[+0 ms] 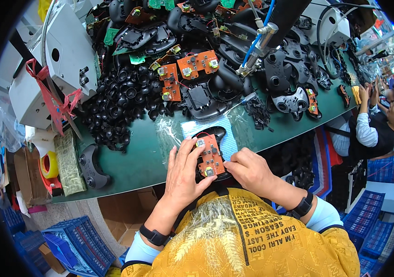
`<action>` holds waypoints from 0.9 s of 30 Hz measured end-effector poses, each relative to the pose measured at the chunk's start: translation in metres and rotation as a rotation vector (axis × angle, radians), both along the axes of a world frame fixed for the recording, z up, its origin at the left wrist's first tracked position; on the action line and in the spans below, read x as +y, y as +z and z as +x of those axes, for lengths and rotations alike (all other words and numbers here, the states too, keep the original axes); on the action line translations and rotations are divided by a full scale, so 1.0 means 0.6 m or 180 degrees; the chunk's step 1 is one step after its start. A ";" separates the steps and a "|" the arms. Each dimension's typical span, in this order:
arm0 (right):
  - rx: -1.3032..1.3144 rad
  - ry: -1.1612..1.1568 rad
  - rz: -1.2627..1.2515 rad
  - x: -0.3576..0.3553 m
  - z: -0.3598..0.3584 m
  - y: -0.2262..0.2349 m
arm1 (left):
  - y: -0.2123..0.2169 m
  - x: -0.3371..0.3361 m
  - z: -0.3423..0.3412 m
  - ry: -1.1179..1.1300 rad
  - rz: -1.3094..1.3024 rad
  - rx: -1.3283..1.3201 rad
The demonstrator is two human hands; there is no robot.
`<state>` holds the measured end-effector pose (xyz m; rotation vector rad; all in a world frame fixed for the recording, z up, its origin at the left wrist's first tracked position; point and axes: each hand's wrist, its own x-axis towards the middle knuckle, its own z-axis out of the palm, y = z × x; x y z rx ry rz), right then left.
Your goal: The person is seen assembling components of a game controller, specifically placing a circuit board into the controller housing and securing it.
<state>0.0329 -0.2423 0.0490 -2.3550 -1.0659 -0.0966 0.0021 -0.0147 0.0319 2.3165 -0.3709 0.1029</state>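
Head view: the left hand and right hand both clamp their grip on an orange circuit board, seating it in a black controller shell at the green counter's near edge. Judging by this, pressing it flush needs aligned holes.

green worktable (cluttered), blue plastic crates on floor, cardboard boxes at left.
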 end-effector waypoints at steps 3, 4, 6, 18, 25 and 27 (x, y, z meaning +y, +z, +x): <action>-0.0106 0.0083 -0.0048 -0.001 0.006 0.000 | -0.001 0.001 0.000 0.0011 0.0004 0.0023; -0.0106 0.0091 -0.0048 -0.001 0.006 0.002 | -0.001 0.002 0.000 0.0020 0.0011 0.0043; -0.0017 -0.0210 0.0181 -0.004 0.003 0.007 | -0.001 0.003 0.002 -0.0008 -0.0018 0.0079; -0.0779 0.0247 -0.0187 -0.010 0.002 0.000 | 0.002 0.003 0.001 -0.0012 -0.0030 0.0109; -0.0625 0.0215 -0.0234 -0.010 -0.017 -0.003 | 0.000 0.001 0.001 0.0005 -0.0035 0.0118; -0.0298 0.0036 -0.0163 -0.011 -0.021 -0.006 | 0.001 0.000 0.001 0.0004 -0.0029 0.0127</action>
